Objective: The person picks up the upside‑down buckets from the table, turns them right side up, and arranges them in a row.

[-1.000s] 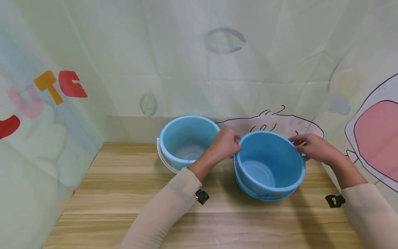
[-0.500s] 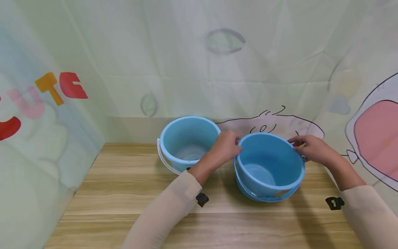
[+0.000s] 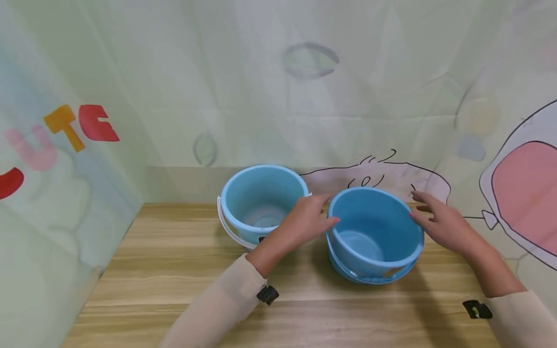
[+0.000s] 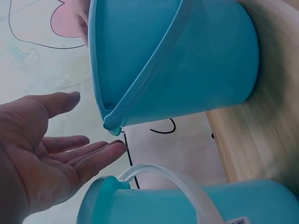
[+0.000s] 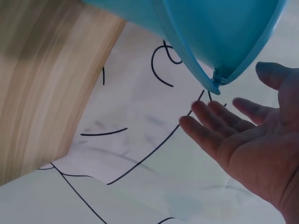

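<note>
A darker blue bucket (image 3: 370,217) stands at the right on the table, its blue handle (image 4: 154,65) hanging down along the front. Beside its left rim my left hand (image 3: 304,220) has fingers spread; the left wrist view shows a gap between that hand and the rim. My right hand (image 3: 446,227) is just off the right rim, fingers extended and palm towards the bucket, with nothing held. To the left stands a lighter blue bucket (image 3: 261,193) with a white handle (image 3: 230,232). My left hand and forearm hide part of its right side.
A wood-grain table (image 3: 183,285) carries both buckets. Behind it hangs a pale green printed curtain (image 3: 243,96), with more cloth on the left and right. Black wrist straps (image 3: 267,295) sit at both sleeves.
Both hands have let go of the darker bucket's rim and opened. The right hand has moved slightly outward. The bucket stays in about the same place.
</note>
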Demonstrator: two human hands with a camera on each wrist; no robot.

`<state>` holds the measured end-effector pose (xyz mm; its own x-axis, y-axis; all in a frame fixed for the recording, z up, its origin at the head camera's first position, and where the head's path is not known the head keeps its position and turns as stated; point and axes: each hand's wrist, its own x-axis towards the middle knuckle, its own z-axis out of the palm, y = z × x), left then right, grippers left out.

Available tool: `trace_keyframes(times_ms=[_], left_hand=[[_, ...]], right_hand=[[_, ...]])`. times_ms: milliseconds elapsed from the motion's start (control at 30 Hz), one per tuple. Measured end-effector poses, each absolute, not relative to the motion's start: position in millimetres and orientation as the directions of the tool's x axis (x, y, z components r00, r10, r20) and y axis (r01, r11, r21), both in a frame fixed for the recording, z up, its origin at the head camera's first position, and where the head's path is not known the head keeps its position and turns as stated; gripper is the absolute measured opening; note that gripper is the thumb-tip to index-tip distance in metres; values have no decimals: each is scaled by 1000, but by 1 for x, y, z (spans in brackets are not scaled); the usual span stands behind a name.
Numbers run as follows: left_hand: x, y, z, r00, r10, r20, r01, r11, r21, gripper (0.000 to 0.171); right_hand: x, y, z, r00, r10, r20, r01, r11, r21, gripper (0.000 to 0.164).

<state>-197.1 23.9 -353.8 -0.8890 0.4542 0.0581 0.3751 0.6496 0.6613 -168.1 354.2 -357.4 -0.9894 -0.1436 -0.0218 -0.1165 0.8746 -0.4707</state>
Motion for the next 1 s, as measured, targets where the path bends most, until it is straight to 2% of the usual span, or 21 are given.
trace_keyframes(times_ms=[200,533,800,1000], left_hand=[[-187,18,-364,-887,456,70,373,620,690,67],[-176,16,-372,-901,423,95,344,565,750,80],[-169,17,-379,-881,457,122,353,464,813,78],[-168,17,-384,-905,415,94,284,424,860,77]], right_hand=[[-151,353,-365,-994,-112,-15,-89,858,-507,81],[-130,342,-373,-996,-84,23,-81,796,-600,85],[-121,339,-382,-1000,-4,-4,0,749,-662,84],[-119,334,-386,-999,26,-36,44,732,-680,83]])
